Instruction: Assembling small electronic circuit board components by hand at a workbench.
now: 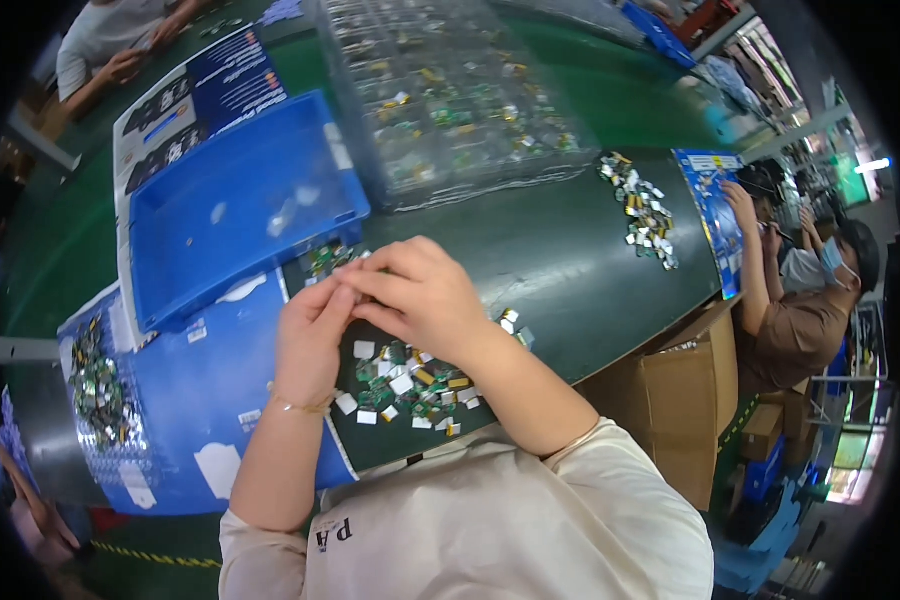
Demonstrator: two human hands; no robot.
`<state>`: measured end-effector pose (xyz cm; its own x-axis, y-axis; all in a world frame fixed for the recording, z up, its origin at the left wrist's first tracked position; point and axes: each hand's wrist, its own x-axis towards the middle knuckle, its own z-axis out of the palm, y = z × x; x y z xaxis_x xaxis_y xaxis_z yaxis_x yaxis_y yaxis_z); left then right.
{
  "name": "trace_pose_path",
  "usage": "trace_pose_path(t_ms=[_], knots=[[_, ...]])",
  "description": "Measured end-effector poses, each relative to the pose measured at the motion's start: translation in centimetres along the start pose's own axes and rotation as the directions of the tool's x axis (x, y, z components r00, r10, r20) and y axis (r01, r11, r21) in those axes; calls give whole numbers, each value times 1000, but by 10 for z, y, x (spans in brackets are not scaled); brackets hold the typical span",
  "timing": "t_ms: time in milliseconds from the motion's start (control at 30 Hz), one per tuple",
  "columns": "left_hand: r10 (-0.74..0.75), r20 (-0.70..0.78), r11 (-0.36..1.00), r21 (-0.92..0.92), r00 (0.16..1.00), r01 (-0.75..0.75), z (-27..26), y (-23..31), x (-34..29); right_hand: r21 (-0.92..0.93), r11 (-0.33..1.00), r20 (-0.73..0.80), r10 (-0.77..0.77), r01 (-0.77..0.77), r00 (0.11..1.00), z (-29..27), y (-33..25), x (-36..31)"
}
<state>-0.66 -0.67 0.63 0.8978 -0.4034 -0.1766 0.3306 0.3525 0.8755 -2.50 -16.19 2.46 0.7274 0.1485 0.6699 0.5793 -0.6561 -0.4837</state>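
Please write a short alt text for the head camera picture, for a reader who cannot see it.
The left hand and right hand meet fingertip to fingertip above a pile of small electronic parts on a dark green table. An open blue bin sits beyond.

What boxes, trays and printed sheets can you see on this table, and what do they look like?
Blue plastic tray: shallow, rectangular, beyond the left hand.
Printed sheet: blue and white, under the tray's far edge.
Clear compartment trays: stacked, top middle, holding small parts.
Blue printed card: at the table's right edge.
Cardboard box: brown, open, beside the right hand's arm.
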Motion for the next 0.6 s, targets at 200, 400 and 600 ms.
trace_pose_path(t_ms=[200,400,600], knots=[[-20,5,992,127,1000,19,0,0,0,-6,1000,-34,-5,5,999,-7,8,-4],[-61,29,994,93,998,58,-9,-1,5,-41,999,-47,-23,21,999,-4,11,-4],[-91,69,980,184,993,77,-20,0,10,-79,997,-65,-26,21,998,-2,9,-1]])
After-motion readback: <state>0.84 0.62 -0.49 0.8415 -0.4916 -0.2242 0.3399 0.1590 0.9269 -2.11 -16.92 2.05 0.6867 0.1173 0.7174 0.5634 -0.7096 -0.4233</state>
